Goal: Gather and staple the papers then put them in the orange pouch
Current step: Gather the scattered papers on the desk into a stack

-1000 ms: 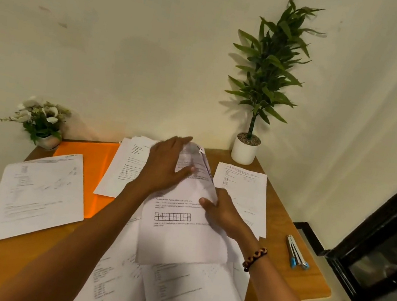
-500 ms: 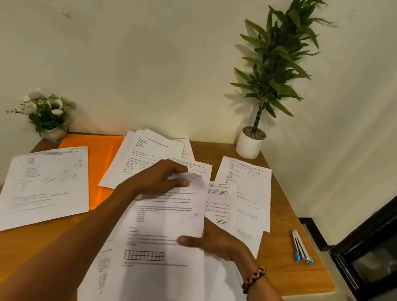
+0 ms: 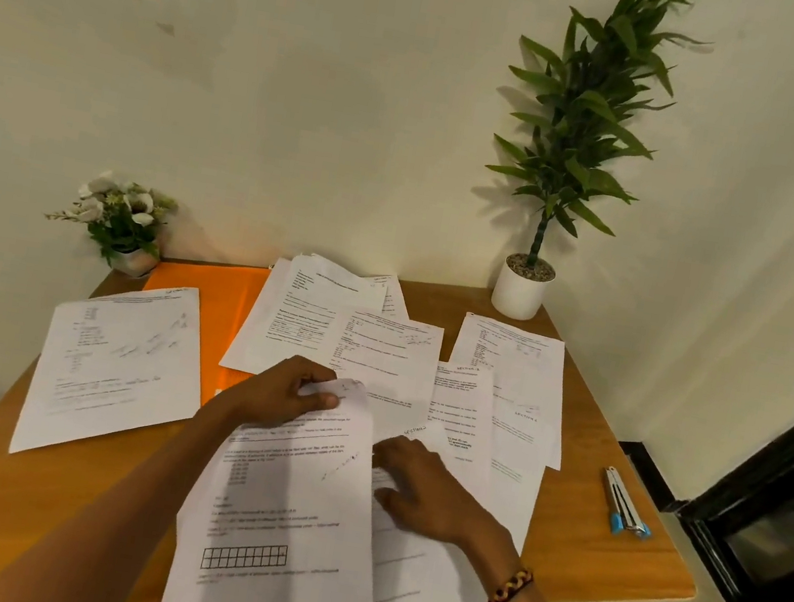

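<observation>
Since a moment ago the left hand (image 3: 283, 400) has drawn its pinched sheet (image 3: 284, 506) nearer; right hand (image 3: 427, 493) lies flat, fingers spread, on papers (image 3: 485, 419). Orange pouch (image 3: 207, 302) lies half-covered beyond, stapler (image 3: 625, 503) right of it.

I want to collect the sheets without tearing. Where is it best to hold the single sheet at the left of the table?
Probably its near left corner, from the table's left side: the single sheet lies flat, apart from the others, its far right corner overlapping the orange pouch.
</observation>
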The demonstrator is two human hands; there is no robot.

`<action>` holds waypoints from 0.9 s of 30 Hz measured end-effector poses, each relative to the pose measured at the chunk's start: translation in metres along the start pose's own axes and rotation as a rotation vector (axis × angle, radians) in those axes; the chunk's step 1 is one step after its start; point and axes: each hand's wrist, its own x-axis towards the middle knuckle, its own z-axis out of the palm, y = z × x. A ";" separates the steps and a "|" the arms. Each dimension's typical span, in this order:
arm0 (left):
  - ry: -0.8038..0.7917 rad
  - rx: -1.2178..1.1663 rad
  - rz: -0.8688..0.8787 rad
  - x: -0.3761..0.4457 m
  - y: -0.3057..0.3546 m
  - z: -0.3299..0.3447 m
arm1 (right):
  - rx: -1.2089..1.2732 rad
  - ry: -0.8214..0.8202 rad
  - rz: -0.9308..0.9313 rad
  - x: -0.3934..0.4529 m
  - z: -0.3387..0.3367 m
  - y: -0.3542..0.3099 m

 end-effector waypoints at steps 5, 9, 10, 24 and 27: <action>-0.083 0.042 -0.005 -0.004 -0.008 0.021 | -0.136 0.082 -0.067 0.002 0.024 0.008; -0.146 0.159 -0.057 -0.013 -0.012 0.042 | -0.012 0.175 -0.065 -0.003 0.025 0.015; -0.131 0.168 -0.056 -0.015 -0.013 0.046 | -0.007 0.204 -0.066 -0.002 0.024 0.015; 0.178 0.163 0.069 -0.053 -0.029 0.074 | -0.131 0.141 -0.058 0.040 0.006 0.000; 0.149 0.189 0.076 -0.046 -0.028 0.072 | -0.183 0.152 0.025 0.048 -0.001 0.001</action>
